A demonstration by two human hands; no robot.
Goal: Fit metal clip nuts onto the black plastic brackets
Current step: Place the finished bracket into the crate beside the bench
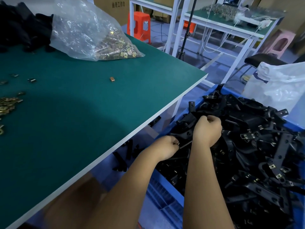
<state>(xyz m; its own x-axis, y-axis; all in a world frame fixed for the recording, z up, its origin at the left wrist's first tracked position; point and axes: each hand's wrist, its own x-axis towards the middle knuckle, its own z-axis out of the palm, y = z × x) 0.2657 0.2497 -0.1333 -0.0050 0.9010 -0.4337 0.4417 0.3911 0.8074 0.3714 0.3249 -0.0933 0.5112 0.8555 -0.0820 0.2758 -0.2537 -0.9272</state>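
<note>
Both my hands are over a blue crate (166,184) heaped with black plastic brackets (257,146), many carrying metal clip nuts. My left hand (166,146) pinches the near end of one black bracket (184,134), where a small metal clip nut (178,143) shows at my fingertips. My right hand (207,129) grips the same bracket's far end, fingers curled. Loose clip nuts (8,104) lie on the green table at the left, one single nut (112,79) lies mid-table, and a clear bag of clip nuts (99,38) stands at the back.
The green table (82,113) edge runs diagonally just left of the crate. A few brackets (122,161) lie on the floor under it. A dark pile (21,27) sits at the table's back left. A white bag (277,86), stools and another bench stand behind.
</note>
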